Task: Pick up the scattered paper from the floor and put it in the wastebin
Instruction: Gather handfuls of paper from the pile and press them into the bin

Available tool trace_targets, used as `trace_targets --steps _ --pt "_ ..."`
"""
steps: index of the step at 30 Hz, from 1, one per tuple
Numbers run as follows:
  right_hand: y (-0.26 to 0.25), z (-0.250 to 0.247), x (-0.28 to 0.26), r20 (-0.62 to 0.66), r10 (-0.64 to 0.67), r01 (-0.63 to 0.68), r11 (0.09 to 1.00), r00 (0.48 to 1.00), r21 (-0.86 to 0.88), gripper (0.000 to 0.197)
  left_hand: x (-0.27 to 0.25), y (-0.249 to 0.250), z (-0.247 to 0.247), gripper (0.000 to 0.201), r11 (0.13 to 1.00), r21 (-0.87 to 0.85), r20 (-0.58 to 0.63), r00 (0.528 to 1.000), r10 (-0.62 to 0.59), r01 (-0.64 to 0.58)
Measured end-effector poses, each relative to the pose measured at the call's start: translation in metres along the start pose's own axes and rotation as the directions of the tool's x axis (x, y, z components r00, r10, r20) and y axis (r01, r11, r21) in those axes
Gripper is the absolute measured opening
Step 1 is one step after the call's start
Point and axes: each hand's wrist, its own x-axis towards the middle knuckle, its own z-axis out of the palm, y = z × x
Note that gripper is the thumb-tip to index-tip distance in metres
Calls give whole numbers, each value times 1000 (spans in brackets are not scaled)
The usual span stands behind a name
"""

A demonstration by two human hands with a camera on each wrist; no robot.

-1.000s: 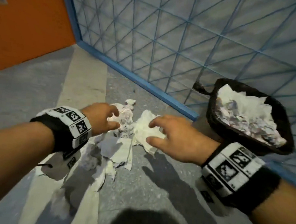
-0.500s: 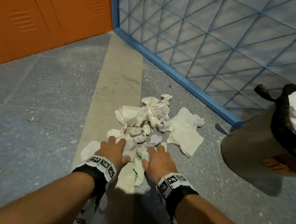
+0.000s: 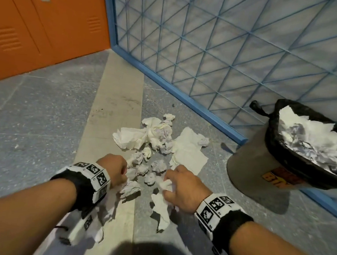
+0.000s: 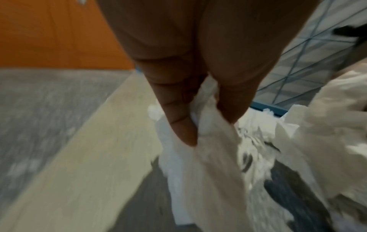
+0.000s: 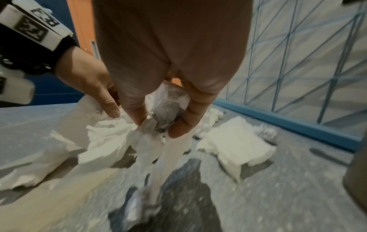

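Half a second ago both hands lay flat, fingers spread, on the near edge of the paper pile; now both have curled shut on paper and lifted a little, with white strips hanging from them. The bin has also come further into view on the right.

The left hand (image 3: 114,168) is knuckles-up, its fingers and thumb pinching a crumpled white sheet (image 4: 210,157) that trails down toward the floor (image 3: 36,119). The right hand (image 3: 183,187) is held the same way, fingers bunched around a wad of white and grey paper (image 5: 163,119), from which a torn strip (image 3: 161,209) dangles.

The rest of the paper pile (image 3: 153,138) lies on the floor just ahead of the 2 hands, beside the blue mesh fence (image 3: 217,51). The bin (image 3: 259,172), lined with a black bag and already holding paper, stands to the right of the pile, against the fence.
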Motion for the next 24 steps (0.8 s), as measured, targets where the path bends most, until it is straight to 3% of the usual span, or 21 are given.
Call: trace_targets --steps 3,5,7,9,11,14,16,17,19,21,24 --pt "4 -48 -32 -64 -76 74 997 995 -34 40 -14 16 -57 9 990 121 2 997 74 -74" --pt "8 -87 -58 -169 -108 105 994 980 -30 38 -26 38 -102 22 975 186 -18 991 129 -123" --pt "18 -127 -89 -310 -118 111 993 943 -42 34 -41 69 -147 25 956 235 -94 974 205 -178" --pt "37 -166 -120 -478 -90 73 996 874 -54 30 -55 110 -184 22 947 209 -226 930 291 -245" --pt "66 -200 -144 -637 -20 -28 998 771 -65 30 -65 156 -210 21 915 106 -403 824 398 -390" --pt "124 -233 -161 -783 132 -262 964 608 -41 38 -68 233 -220 16 797 -15 -645 615 454 -603" --pt "156 -236 -164 -804 222 -365 931 552 6 41 -60 284 -209 13 750 -6 -696 542 472 -661" --pt "168 -230 -163 -791 254 -397 917 556 15 41 -53 306 -198 12 746 5 -689 539 486 -666" --pt "186 -213 -156 -734 283 -412 911 618 5 36 -35 345 -174 19 763 36 -642 571 513 -645" --pt "199 -196 -148 -659 304 -403 915 688 1 30 -17 372 -151 28 806 123 -556 632 540 -579" --pt "216 -184 -141 -572 338 -404 915 748 13 23 13 392 -125 26 861 184 -386 771 506 -474"
